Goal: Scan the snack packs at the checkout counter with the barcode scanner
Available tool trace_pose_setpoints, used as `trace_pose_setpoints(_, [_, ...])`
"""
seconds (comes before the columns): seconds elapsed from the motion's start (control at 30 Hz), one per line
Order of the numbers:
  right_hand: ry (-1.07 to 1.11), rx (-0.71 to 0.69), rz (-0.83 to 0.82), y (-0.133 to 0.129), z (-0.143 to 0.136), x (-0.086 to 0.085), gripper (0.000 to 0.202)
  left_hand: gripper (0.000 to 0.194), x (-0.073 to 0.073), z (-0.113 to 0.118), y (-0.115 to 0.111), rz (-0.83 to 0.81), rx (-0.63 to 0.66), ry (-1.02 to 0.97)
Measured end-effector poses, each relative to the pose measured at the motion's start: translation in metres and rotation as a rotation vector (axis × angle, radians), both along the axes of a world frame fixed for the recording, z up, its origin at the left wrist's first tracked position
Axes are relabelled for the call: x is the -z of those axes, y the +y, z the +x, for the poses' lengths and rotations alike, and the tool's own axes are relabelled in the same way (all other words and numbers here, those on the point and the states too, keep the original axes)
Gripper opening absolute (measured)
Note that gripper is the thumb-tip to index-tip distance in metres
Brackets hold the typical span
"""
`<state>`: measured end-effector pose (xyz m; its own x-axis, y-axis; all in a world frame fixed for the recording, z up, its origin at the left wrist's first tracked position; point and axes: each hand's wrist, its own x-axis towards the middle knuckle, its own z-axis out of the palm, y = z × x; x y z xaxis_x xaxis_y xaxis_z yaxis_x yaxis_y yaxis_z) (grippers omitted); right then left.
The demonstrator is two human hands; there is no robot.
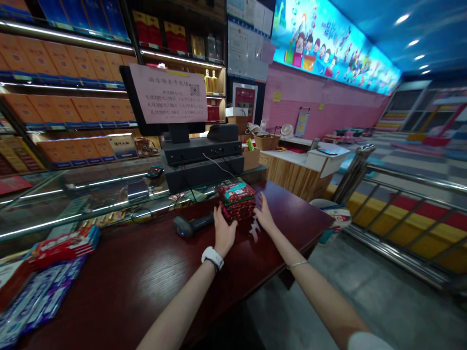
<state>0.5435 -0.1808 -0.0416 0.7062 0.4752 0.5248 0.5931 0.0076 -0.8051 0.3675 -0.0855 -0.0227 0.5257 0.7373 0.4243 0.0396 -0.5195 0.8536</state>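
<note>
A stack of red snack packets [239,201] stands on the dark red wooden counter, the top packet showing a teal and white label. My left hand [224,230] rests against the stack's near left side, thumb and fingers apart. On the other side my right hand [265,215] is open with its fingers spread, close beside the packets; whether it touches them I cannot tell. A black handheld barcode scanner [188,226] with a small blue light lies just left of my left hand, its handle end partly behind that hand.
Red packets [67,245] and purple-and-white packets [44,296] lie at the counter's left. Behind the stack stands a black cash register [204,153] with a pink sign [170,97]. A glass display case [120,189] runs along the back. Metal railing [412,214] stands right.
</note>
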Motion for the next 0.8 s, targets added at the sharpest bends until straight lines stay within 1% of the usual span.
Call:
trace_pose_setpoints(0.07, [-0.139, 0.032, -0.029, -0.004, 0.000, -0.019, 0.078, 0.078, -0.022, -0.011, 0.003, 0.231, 0.028, 0.028])
trace_pose_setpoints(0.13, [-0.290, 0.001, -0.102, -0.007, -0.002, -0.039, 0.074, 0.073, -0.042, -0.017, 0.007, 0.415, 0.025, 0.092])
trace_pose_setpoints(0.2, [-0.389, 0.009, -0.191, -0.007, -0.006, -0.055, 0.070, 0.064, -0.057, -0.018, 0.010, 0.514, 0.005, 0.152])
trace_pose_setpoints(0.23, [-0.417, 0.027, -0.238, -0.007, -0.008, -0.060, 0.069, 0.061, -0.061, -0.016, 0.011, 0.539, -0.003, 0.172])
trace_pose_setpoints(0.3, [-0.439, 0.062, -0.310, -0.004, -0.011, -0.065, 0.065, 0.061, -0.063, -0.011, 0.012, 0.576, 0.000, 0.193])
trace_pose_setpoints(0.4, [-0.439, 0.077, -0.337, 0.000, -0.012, -0.065, 0.059, 0.064, -0.059, -0.002, 0.011, 0.590, -0.002, 0.220])
trace_pose_setpoints(0.53, [-0.426, 0.043, -0.312, 0.002, -0.009, -0.063, 0.050, 0.059, -0.055, 0.004, 0.006, 0.556, -0.006, 0.216])
trace_pose_setpoints(0.67, [-0.395, -0.004, -0.242, 0.005, -0.007, -0.062, 0.047, 0.052, -0.057, 0.008, 0.003, 0.534, -0.026, 0.215])
trace_pose_setpoints(0.8, [-0.335, -0.014, -0.157, 0.009, -0.008, -0.061, 0.041, 0.052, -0.059, 0.011, 0.004, 0.543, -0.032, 0.244])
